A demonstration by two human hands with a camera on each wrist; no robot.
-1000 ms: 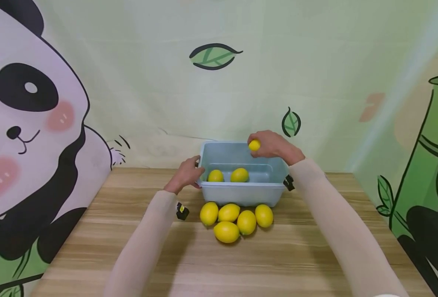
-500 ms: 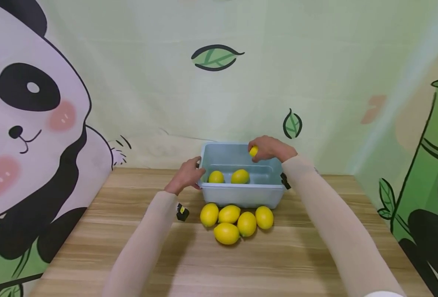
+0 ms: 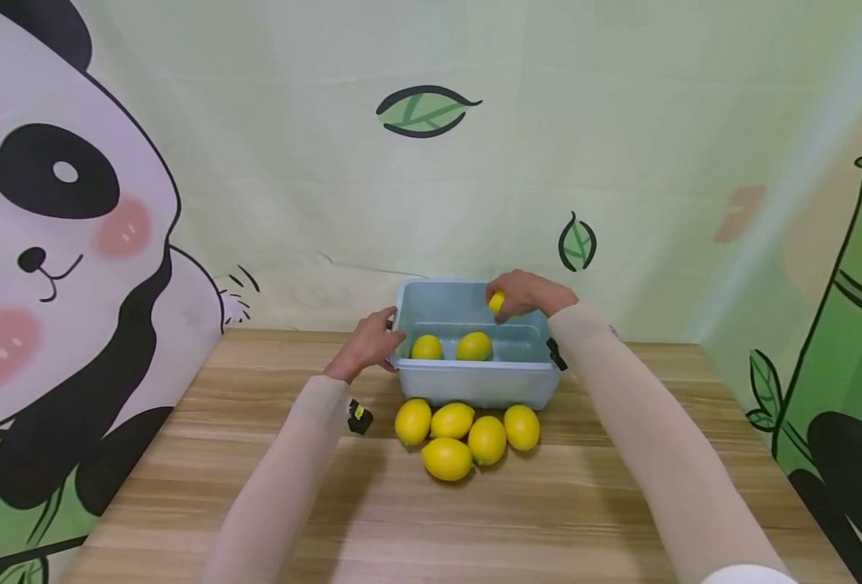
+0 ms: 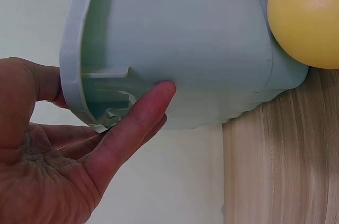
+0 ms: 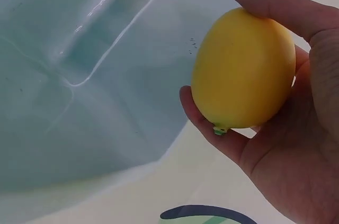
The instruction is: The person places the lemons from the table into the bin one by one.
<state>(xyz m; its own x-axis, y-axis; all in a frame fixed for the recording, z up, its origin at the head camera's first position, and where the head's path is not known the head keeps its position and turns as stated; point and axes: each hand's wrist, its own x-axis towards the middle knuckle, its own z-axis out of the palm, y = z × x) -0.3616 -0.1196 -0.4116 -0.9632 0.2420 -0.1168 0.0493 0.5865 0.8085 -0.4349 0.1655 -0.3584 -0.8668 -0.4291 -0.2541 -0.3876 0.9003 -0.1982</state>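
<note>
A light-blue plastic bin stands at the back of the table, with two lemons, a left one and a right one, on its floor. My left hand grips the bin's left end; in the left wrist view the thumb and fingers lie around its rim. Over the bin's right part, my right hand holds a lemon between thumb and fingers, its green stem end showing in the right wrist view. Several more lemons lie clustered on the table against the bin's front.
The wood-grain table reaches back to a fabric backdrop printed with a panda and leaves, close behind the bin. A small black device sits at the left wrist, and another at the right wrist.
My right hand has lowered with the lemon, down toward the inside of the bin. The left hand stays on the bin's end, and the other lemons have not moved.
</note>
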